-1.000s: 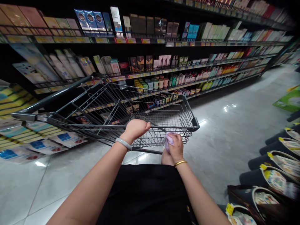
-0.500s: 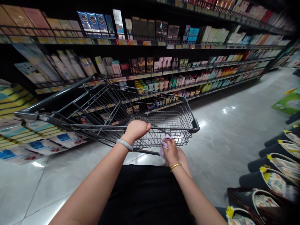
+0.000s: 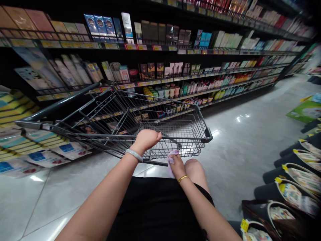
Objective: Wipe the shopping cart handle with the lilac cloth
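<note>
A grey wire shopping cart [image 3: 173, 136] stands side-on before me, its push handle at the left and its basket bare. My left hand [image 3: 147, 139], with a pale bangle at the wrist, is closed around the near top rail of the cart. Lower and to the right, my right hand [image 3: 177, 165], wearing a gold bracelet, grips a crumpled light-purple cloth [image 3: 172, 159]. The cloth is beside the cart's near side, below the rail; whether it touches the wires I cannot tell.
Behind the cart run long shelves [image 3: 160, 80] of boxes, bottles and jars. Striped yellow packages [image 3: 15, 107] are stacked at the left. Several dark buckets [image 3: 268, 190] with yellow tags line the right side. Shiny grey floor [image 3: 233, 140] stretches between them and the cart.
My right hand has moved slightly left and down with the cloth, and my knee shows more beside it. My left hand stays on the rail; the cart stands nearly the same.
</note>
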`<state>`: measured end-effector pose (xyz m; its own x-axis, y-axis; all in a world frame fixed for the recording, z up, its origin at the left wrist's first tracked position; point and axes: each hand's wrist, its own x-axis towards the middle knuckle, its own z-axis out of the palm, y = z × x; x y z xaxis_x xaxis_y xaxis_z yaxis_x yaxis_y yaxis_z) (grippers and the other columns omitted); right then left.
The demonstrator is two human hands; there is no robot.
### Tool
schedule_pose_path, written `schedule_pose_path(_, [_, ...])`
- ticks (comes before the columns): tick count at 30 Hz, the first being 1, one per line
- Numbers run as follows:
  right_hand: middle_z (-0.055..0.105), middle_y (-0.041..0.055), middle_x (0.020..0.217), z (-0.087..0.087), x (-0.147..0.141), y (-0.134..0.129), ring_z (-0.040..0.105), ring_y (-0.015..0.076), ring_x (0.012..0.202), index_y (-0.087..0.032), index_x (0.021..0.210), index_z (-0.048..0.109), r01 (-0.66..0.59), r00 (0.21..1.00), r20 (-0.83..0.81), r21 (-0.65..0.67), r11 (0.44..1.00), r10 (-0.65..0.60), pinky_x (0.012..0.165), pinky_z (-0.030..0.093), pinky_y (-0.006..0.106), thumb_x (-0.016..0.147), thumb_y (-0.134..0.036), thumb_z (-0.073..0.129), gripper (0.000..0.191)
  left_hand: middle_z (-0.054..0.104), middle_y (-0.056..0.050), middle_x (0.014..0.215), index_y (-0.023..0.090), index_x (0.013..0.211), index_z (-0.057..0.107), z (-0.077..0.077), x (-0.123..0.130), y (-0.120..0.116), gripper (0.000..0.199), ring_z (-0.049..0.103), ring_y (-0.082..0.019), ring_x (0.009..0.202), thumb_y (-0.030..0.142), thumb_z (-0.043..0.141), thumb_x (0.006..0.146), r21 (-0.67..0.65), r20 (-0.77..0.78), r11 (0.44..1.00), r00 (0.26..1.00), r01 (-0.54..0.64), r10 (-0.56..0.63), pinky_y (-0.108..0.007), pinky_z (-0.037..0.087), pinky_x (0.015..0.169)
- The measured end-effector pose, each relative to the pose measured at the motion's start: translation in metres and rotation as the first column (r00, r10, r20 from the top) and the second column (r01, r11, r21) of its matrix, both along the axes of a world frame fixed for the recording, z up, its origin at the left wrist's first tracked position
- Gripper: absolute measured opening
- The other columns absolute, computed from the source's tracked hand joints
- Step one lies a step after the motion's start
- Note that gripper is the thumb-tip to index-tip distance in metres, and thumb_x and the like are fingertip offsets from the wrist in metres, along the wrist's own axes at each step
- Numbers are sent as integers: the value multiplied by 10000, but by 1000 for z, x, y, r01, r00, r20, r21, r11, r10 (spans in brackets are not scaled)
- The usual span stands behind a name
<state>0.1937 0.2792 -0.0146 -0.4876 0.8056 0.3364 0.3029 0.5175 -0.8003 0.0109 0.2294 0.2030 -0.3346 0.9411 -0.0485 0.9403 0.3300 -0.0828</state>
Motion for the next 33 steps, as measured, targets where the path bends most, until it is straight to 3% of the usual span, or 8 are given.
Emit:
schedule_pose_path(3, [596, 26, 811, 7, -2, 0, 604, 187, 701, -205, 866, 633, 84, 994, -63, -45, 995, -86, 614, 528, 304, 802, -257, 535, 128, 713, -153, 775, 135, 759, 745, -1, 0, -1, 693, 670, -247, 772, 469, 166, 943, 8, -5, 1000, 1000, 6, -6, -306, 442, 669])
schedule_pose_path(6, [598, 70, 1009, 35, -5, 3, 604, 210, 931, -206, 1004, 603, 126, 980, -150, -39, 991, -130, 804, 526, 347, 830, -276, 543, 198, 711, -156, 770, 134, 754, 744, -2, -1, -1, 698, 670, -257, 772, 465, 160, 943, 11, -10, 1000, 1000, 23, -23, -316, 443, 662])
schedule_pose_path(9, [550, 80, 1099, 53, -5, 5, 530, 232, 1097, -226, 1020, 620, 47, 983, -180, 49, 998, -38, 966, 455, 396, 809, -211, 572, 216, 711, -161, 775, 136, 767, 748, -2, -2, -1, 694, 670, -269, 778, 458, 160, 944, 9, -10, 1000, 1000, 24, -24, -332, 449, 667])
schedule_pose_path(14, [519, 73, 1010, 48, 6, 6, 562, 224, 927, -224, 908, 662, -34, 999, -16, 9, 999, 34, 836, 518, 392, 752, -106, 547, 227, 712, -158, 775, 141, 747, 746, 0, -1, 0, 706, 671, -264, 761, 460, 147, 946, -3, -7, 1000, 1000, 30, -30, -329, 447, 657])
schedule_pose_path(16, [516, 70, 1023, 58, 10, 9, 560, 224, 950, -225, 936, 651, 4, 997, -71, 4, 1000, -3, 848, 515, 392, 776, -134, 561, 205, 710, -155, 766, 140, 737, 742, 1, 0, 0, 713, 670, -258, 753, 462, 142, 946, -7, -11, 999, 999, 35, -36, -323, 443, 654])
schedule_pose_path(21, [500, 67, 1114, 87, 22, 26, 526, 222, 1062, -247, 1012, 625, 73, 972, -231, 157, 985, -35, 945, 469, 402, 814, -192, 591, 208, 706, -156, 756, 135, 720, 735, 1, 1, 1, 726, 664, -257, 758, 471, 133, 946, -5, -26, 999, 999, 38, -38, -318, 435, 656])
schedule_pose_path(27, [533, 61, 981, 62, 46, 36, 552, 219, 941, -220, 908, 643, 51, 994, -98, 66, 997, -44, 849, 501, 401, 788, -160, 549, 164, 695, -144, 720, 140, 676, 717, 2, 1, 0, 723, 650, -239, 702, 472, 132, 945, -2, -15, 999, 999, 37, -37, -308, 409, 619])
schedule_pose_path(33, [538, 66, 1095, 106, 60, 54, 519, 228, 1074, -232, 990, 628, 216, 946, -279, 160, 963, -166, 975, 434, 426, 800, -205, 598, 194, 688, -129, 700, 156, 649, 699, -1, 1, 1, 730, 637, -243, 676, 480, 115, 943, 20, -45, 999, 998, 51, -50, -310, 378, 580])
